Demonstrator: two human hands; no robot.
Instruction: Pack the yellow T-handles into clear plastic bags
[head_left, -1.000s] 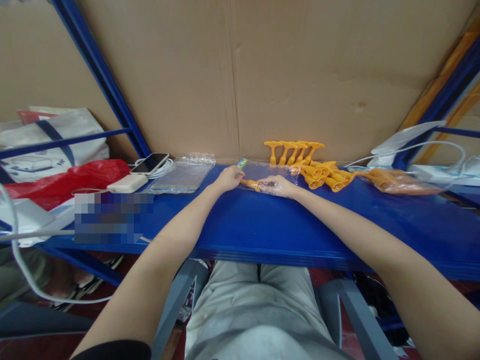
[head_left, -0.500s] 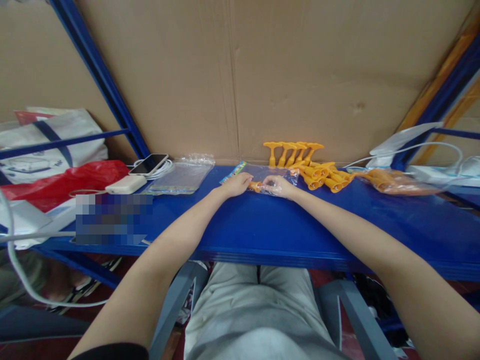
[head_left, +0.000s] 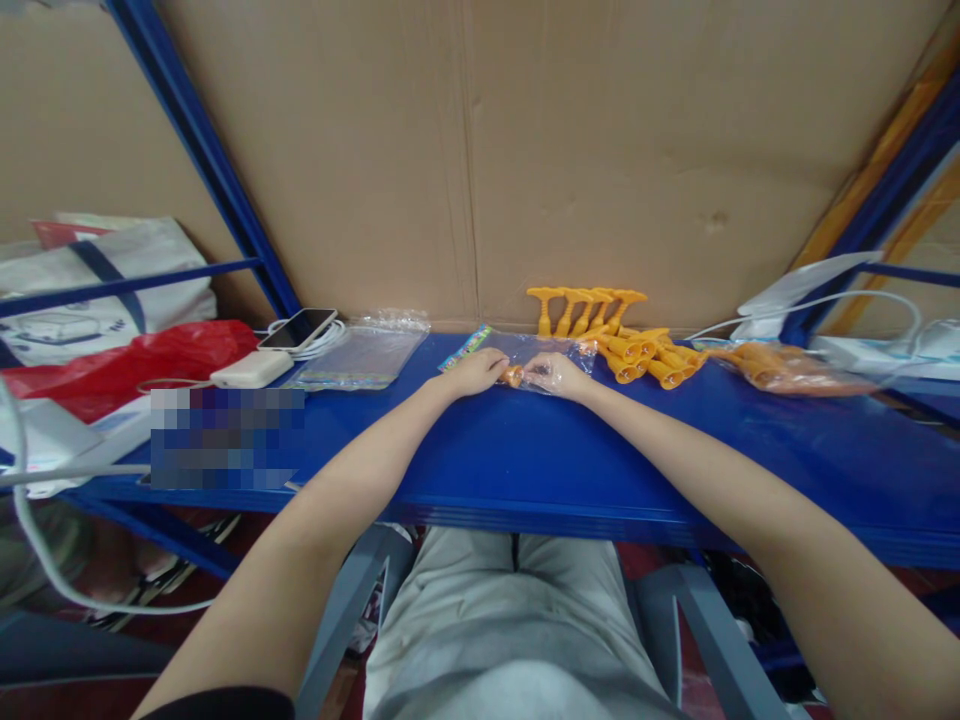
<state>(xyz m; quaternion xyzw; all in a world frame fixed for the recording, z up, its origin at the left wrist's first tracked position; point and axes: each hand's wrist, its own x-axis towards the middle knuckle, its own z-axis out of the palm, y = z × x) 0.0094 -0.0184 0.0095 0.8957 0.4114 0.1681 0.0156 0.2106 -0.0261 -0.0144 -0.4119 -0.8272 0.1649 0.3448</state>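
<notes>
A clear plastic bag (head_left: 529,347) with a colourful printed header (head_left: 465,345) lies across the blue shelf, its header at the left. My left hand (head_left: 478,372) is closed at the bag's left part, on an orange plastic piece (head_left: 513,376) whose end shows beside the fingers. Whether that piece is inside the bag I cannot tell. Fingers bent, my right hand (head_left: 556,375) pinches the clear film to the right of the orange piece. Just beyond it is a pile of orange horn-shaped plastic pieces (head_left: 637,350), with several T-shaped ones (head_left: 574,310) standing against the cardboard.
A stack of flat clear bags (head_left: 364,350) lies left of my hands, near a phone (head_left: 300,328), a white power bank (head_left: 253,370) and a red plastic bag (head_left: 150,365). At right sits a filled clear bag (head_left: 795,370). Cardboard (head_left: 472,170) closes off the back.
My left hand has shifted slightly right, and less of the orange piece shows beside it. The right hand has stayed nearly in place on the film.
</notes>
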